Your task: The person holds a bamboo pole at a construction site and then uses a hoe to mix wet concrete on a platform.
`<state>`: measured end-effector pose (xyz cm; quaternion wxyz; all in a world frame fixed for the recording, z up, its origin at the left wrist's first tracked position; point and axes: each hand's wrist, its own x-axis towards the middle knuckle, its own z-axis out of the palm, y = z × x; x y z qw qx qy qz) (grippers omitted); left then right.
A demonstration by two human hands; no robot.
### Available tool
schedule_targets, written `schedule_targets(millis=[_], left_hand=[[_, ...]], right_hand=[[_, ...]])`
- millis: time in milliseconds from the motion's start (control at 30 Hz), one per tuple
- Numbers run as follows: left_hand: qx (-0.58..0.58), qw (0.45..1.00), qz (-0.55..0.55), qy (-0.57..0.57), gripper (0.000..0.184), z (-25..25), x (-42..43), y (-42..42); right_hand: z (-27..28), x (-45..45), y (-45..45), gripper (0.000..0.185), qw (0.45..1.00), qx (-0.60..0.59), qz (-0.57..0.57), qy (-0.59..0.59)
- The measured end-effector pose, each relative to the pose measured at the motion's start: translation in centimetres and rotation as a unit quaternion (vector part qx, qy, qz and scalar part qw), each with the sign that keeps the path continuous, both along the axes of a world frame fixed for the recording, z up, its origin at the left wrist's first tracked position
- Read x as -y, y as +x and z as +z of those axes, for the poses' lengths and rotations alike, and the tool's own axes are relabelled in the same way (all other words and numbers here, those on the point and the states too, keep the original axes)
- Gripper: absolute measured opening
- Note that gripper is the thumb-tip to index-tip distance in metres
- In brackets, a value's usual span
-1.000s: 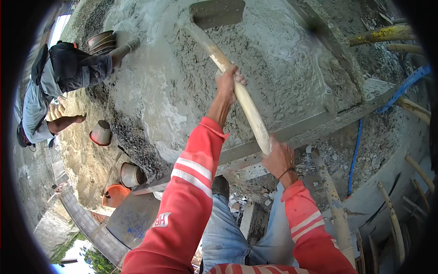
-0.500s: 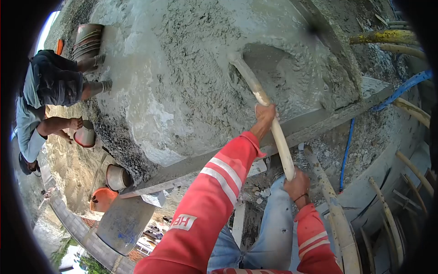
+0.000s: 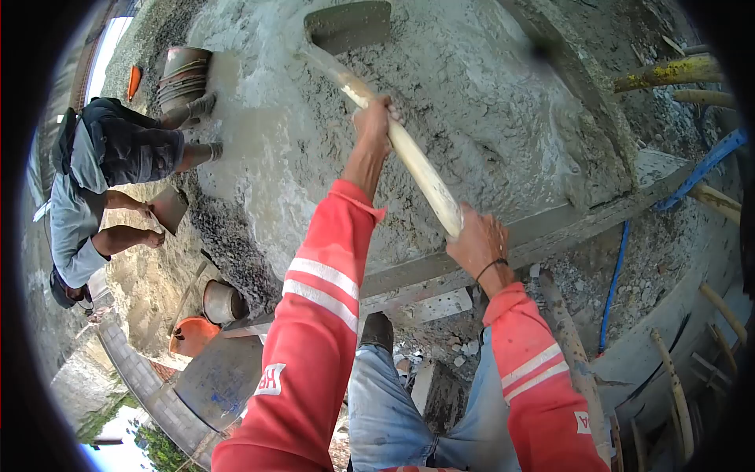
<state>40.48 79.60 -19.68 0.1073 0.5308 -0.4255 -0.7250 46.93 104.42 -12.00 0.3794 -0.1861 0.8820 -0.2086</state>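
Observation:
A hoe with a pale wooden handle (image 3: 425,175) slants across wet grey concrete (image 3: 275,134). Its blade (image 3: 350,27), coated in grey mix, lies at the top of the view on the concrete; whether its edge is sunk in cannot be made out. Partway up the handle, my left hand (image 3: 373,126) is wrapped round the wood. Lower down, my right hand (image 3: 480,242) grips the handle's near end, above the edge of the mixing area.
Another person (image 3: 118,181) bends at the left, holding a bucket (image 3: 168,209). More buckets (image 3: 223,301) and an orange container (image 3: 193,337) stand nearby. A board (image 3: 543,228) edges the concrete. Poles (image 3: 668,75) and a blue hose (image 3: 613,275) are at the right.
Both hands have moved forward and left with the hoe. Its blade has shifted from the hollow in the mix to farther up and left. The other person has lifted a bucket.

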Motion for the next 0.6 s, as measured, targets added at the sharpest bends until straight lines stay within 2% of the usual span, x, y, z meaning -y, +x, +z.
schedule_targets(millis=[67, 100, 133, 167, 200, 300, 333, 400, 467, 533, 567, 600], left_hand=[[0.025, 0.998, 0.003, 0.059, 0.008, 2.5, -5.9, 5.7], [0.059, 0.992, -0.008, 0.113, 0.009, 2.5, -8.8, 9.0], [0.111, 0.986, -0.036, 0.121, 0.010, 2.2, -12.0, 12.4], [0.112, 0.982, -0.029, 0.147, 0.012, 2.3, -15.4, 15.6], [0.156, 0.972, -0.022, 0.175, 0.012, 4.4, -18.2, 17.5], [0.206, 0.953, -0.047, 0.216, 0.016, 4.8, -22.6, 22.9], [0.238, 0.952, -0.084, 0.171, 0.015, 4.7, -22.7, 23.7], [0.301, 0.941, -0.145, 0.063, 0.014, 4.3, -20.5, 23.0], [0.235, 0.953, -0.103, 0.161, 0.018, -3.6, -18.2, 23.5], [0.239, 0.958, -0.147, 0.052, 0.018, -7.7, -14.5, 21.6], [0.255, 0.950, -0.178, -0.025, 0.018, -9.5, -12.1, 20.2], [0.274, 0.938, -0.168, -0.133, 0.019, -13.7, -9.5, 19.2]], right_hand=[[3.6, -4.9, 5.2, 0.047, 0.996, 0.012, -0.001, 0.088], [4.6, -8.1, 8.6, 0.042, 0.997, -0.003, -0.006, 0.078], [6.3, -10.9, 11.4, 0.038, 0.991, 0.023, -0.011, 0.134], [7.9, -13.7, 14.3, 0.036, 0.984, 0.033, 0.001, 0.176], [10.3, -15.8, 16.3, 0.036, 0.978, 0.057, -0.005, 0.201], [14.5, -17.5, 20.3, 0.036, 0.962, 0.095, -0.004, 0.254], [14.8, -17.5, 21.1, 0.035, 0.959, 0.099, -0.003, 0.267], [12.5, -14.9, 20.8, 0.035, 0.959, 0.099, -0.003, 0.267], [7.3, -12.6, 19.9, 0.035, 0.971, 0.085, -0.020, 0.222], [3.9, -9.7, 18.1, 0.035, 0.982, 0.079, -0.038, 0.164], [0.9, -8.5, 17.8, 0.035, 0.978, 0.075, -0.044, 0.187], [-0.3, -6.1, 16.2, 0.037, 0.985, 0.077, -0.046, 0.144]])
